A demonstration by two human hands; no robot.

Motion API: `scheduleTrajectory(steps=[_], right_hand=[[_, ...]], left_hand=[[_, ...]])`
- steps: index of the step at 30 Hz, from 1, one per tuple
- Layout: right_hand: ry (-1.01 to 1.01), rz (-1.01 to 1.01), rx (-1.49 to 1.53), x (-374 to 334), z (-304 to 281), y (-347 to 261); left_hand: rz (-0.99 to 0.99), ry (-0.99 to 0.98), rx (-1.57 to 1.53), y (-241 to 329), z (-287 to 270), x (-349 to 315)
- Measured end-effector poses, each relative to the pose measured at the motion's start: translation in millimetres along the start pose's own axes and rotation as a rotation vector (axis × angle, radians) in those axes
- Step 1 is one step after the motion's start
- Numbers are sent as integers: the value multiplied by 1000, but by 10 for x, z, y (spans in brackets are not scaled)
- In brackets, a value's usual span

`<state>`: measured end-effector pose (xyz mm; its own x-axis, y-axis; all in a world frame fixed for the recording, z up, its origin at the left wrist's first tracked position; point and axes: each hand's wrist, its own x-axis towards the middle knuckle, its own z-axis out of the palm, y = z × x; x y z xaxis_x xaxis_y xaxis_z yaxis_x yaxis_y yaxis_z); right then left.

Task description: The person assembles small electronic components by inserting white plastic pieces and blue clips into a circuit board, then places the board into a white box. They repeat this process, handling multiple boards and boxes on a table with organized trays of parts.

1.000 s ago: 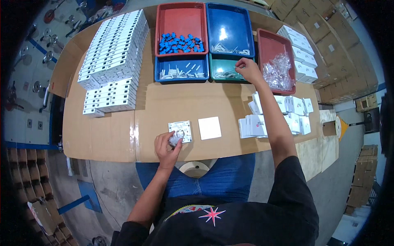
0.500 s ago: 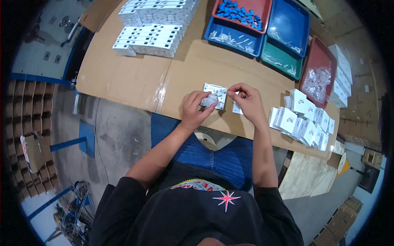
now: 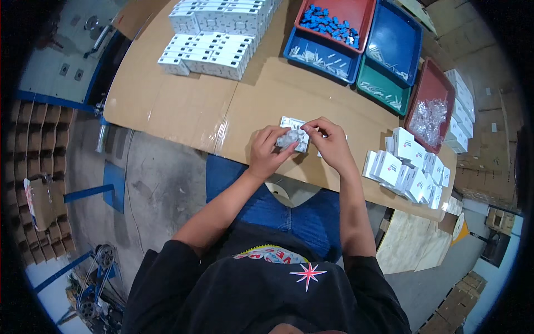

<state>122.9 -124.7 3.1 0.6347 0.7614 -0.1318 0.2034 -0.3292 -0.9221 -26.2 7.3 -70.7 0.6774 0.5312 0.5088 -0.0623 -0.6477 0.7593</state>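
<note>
A small crumpled clear plastic piece (image 3: pixel 287 139), perhaps a little bag, is gripped between the thumb and fingers of my left hand (image 3: pixel 266 153). Directly behind it lies a white square with a printed pattern (image 3: pixel 292 122), a flat box or a sheet; I cannot tell which. My right hand (image 3: pixel 332 146) has thumb and forefinger pinched together at the right edge of the plastic. Whatever sits between those fingertips is too small to make out. Part of another white flat item shows beneath the right hand, mostly covered by it.
White boxes are stacked at the far left (image 3: pixel 211 53). Far right stand trays: a red one with blue pieces (image 3: pixel 364 11), blue and green ones (image 3: pixel 361 99) with thin white pieces, and a red one holding clear plastic (image 3: pixel 428 119). Small white boxes (image 3: pixel 409 170) crowd the right side.
My right hand has shifted slightly left, its fingertips now against the plastic in my left hand. The whole view has also moved a little.
</note>
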Motion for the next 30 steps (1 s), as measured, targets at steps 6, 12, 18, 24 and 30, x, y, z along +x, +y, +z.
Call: scheduleTrajectory(steps=[6, 12, 18, 24, 30], right_hand=[[157, -6, -137, 533, -324, 64], [374, -71, -476, 1441, -577, 63], [476, 36, -715, 2264, -507, 159], [473, 66, -787, 2683, -378, 435], [570, -125, -543, 2539, -412, 288]], left_hand=[[-15, -8, -5, 10, -14, 7], [-5, -23, 28, -5, -29, 7], [-17, -31, 31, 14, -49, 28], [-13, -34, 36, 6, -39, 30], [-28, -44, 35, 8, -45, 25]])
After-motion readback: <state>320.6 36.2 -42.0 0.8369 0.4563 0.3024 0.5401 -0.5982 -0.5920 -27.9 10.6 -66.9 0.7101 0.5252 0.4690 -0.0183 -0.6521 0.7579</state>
